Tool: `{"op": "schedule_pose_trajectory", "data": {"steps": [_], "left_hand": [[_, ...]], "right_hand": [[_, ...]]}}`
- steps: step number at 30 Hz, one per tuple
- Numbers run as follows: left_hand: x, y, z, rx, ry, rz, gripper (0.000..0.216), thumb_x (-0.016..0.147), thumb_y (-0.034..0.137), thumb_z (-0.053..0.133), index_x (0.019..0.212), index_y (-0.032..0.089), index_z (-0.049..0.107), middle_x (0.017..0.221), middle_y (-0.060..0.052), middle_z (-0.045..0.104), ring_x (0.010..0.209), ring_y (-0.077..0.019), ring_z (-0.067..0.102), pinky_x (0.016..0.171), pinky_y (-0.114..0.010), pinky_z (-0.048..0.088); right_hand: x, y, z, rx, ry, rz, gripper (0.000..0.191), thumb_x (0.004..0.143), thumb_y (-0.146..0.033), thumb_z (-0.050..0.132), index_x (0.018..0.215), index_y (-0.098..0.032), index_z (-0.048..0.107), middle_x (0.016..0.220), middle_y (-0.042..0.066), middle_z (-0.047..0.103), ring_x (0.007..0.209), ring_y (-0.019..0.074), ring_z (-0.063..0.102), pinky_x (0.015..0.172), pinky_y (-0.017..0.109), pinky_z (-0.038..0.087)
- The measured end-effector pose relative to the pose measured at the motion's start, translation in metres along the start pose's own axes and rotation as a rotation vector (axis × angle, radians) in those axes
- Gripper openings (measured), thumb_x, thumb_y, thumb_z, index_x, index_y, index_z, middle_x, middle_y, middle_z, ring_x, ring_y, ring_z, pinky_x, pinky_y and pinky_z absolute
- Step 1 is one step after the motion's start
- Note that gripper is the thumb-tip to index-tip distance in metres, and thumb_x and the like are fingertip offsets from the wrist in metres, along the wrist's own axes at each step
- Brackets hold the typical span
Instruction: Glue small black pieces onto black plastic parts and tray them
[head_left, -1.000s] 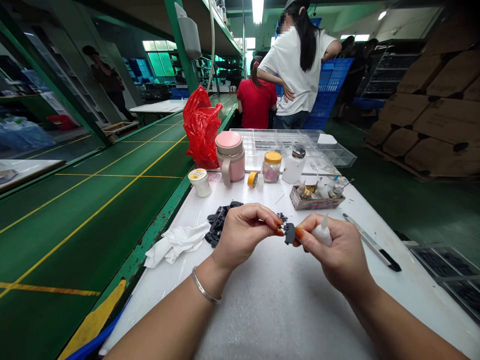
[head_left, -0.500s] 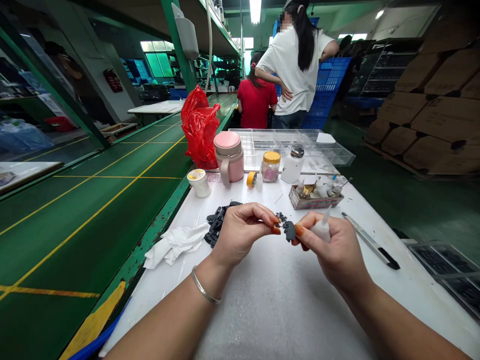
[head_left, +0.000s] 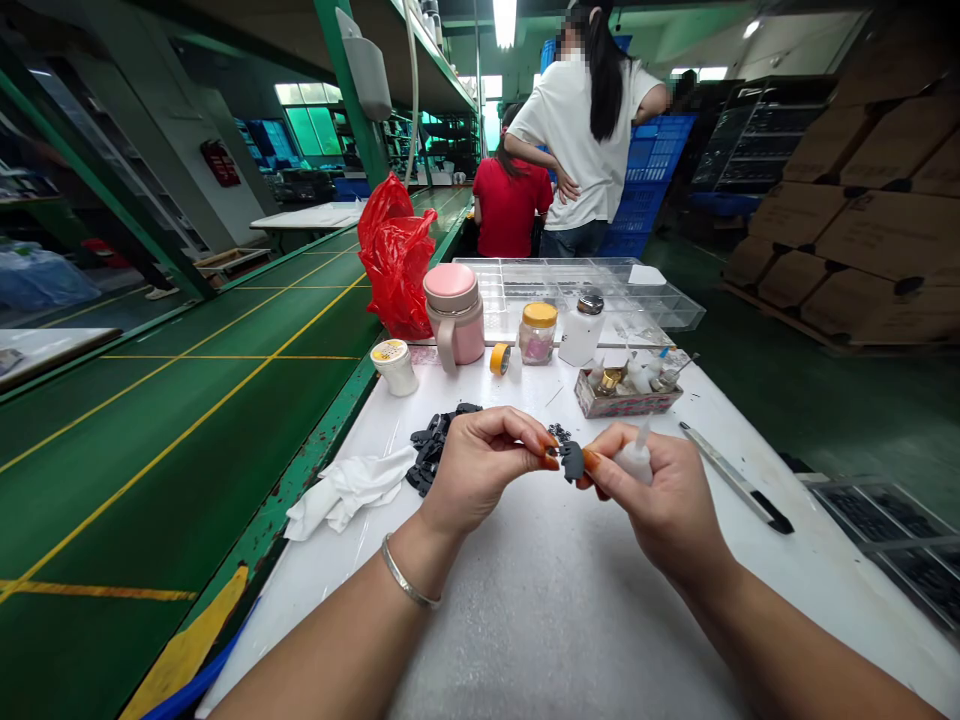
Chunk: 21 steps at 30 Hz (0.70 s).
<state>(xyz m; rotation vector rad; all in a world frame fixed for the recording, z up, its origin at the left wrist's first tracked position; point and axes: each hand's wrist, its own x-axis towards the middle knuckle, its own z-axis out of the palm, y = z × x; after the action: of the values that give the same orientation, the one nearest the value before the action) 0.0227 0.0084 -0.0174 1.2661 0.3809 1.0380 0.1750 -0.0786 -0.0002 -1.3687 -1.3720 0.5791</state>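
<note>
Over the white tabletop (head_left: 480,620), my right hand (head_left: 660,490) pinches a small dark grey plastic part (head_left: 573,462) between thumb and finger. The same hand also keeps a small white dropper bottle (head_left: 636,458) tucked in its fingers, nozzle pointing up. Facing it, my left hand (head_left: 480,465) pinches a tiny dark piece (head_left: 553,452) right at the grey part's left edge; whether the two touch is too small to tell. Behind the hands lies a scatter of tiny black pieces (head_left: 559,433). A pile of dark plastic parts (head_left: 429,445) sits behind my left hand.
A white cloth (head_left: 349,490) lies at left, a utility knife (head_left: 735,478) at right. Farther back stand a small box of bottles (head_left: 628,398), jars (head_left: 538,335), a pink mug (head_left: 456,320), a red bag (head_left: 397,260) and a clear divided tray (head_left: 487,270). Two people are beyond the table.
The tiny piece in my left hand and the grey part in my right hand are slightly closer together. The whole view has shifted a little; both grips stay the same.
</note>
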Motion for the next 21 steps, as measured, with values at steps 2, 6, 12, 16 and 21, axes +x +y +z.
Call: {"op": "schedule_pose_trajectory", "data": {"steps": [2, 6, 12, 16, 21], "left_hand": [[0.0, -0.001, 0.0, 0.003, -0.002, 0.007, 0.019, 0.061, 0.012, 0.084, 0.061, 0.013, 0.066, 0.075, -0.004, 0.069, 0.069, -0.0152, 0.066, 0.065, -0.028, 0.061], [0.0, 0.0, -0.001, 0.019, -0.016, 0.024, 0.017, 0.063, 0.009, 0.082, 0.061, 0.013, 0.067, 0.074, -0.003, 0.069, 0.068, -0.0145, 0.066, 0.064, -0.027, 0.061], [0.0, 0.0, -0.001, 0.068, -0.004, 0.035, 0.016, 0.065, 0.011, 0.082, 0.061, 0.014, 0.066, 0.074, -0.004, 0.07, 0.068, -0.0151, 0.066, 0.066, -0.028, 0.061], [0.0, -0.003, -0.003, 0.068, 0.008, 0.048, 0.016, 0.064, 0.009, 0.082, 0.061, 0.015, 0.067, 0.075, -0.004, 0.07, 0.07, -0.0152, 0.066, 0.068, -0.029, 0.06], [0.001, -0.006, -0.005, 0.069, 0.008, 0.046, 0.016, 0.064, 0.008, 0.081, 0.061, 0.015, 0.067, 0.075, -0.003, 0.07, 0.07, -0.0149, 0.066, 0.069, -0.028, 0.059]], "right_hand": [[-0.001, 0.0, 0.0, -0.03, 0.01, -0.017, 0.023, 0.082, -0.028, 0.06, 0.062, -0.018, 0.064, 0.055, 0.0, 0.06, 0.051, 0.0128, 0.05, 0.051, 0.026, 0.037], [-0.001, -0.001, -0.001, -0.037, 0.0, -0.021, 0.022, 0.082, -0.025, 0.06, 0.062, -0.018, 0.064, 0.056, -0.001, 0.061, 0.052, 0.0125, 0.05, 0.052, 0.026, 0.037], [0.002, 0.006, 0.001, 0.208, -0.071, 0.095, 0.025, 0.082, -0.032, 0.066, 0.062, -0.017, 0.064, 0.058, 0.001, 0.061, 0.055, 0.0135, 0.049, 0.051, 0.026, 0.038], [0.003, 0.011, 0.005, 0.353, -0.091, 0.161, 0.025, 0.082, -0.033, 0.067, 0.063, -0.016, 0.063, 0.058, 0.001, 0.06, 0.054, 0.013, 0.047, 0.051, 0.026, 0.037], [0.002, 0.006, 0.006, 0.288, -0.062, 0.148, 0.025, 0.081, -0.03, 0.066, 0.061, -0.017, 0.063, 0.056, 0.001, 0.059, 0.053, 0.0126, 0.046, 0.05, 0.025, 0.036]]}}
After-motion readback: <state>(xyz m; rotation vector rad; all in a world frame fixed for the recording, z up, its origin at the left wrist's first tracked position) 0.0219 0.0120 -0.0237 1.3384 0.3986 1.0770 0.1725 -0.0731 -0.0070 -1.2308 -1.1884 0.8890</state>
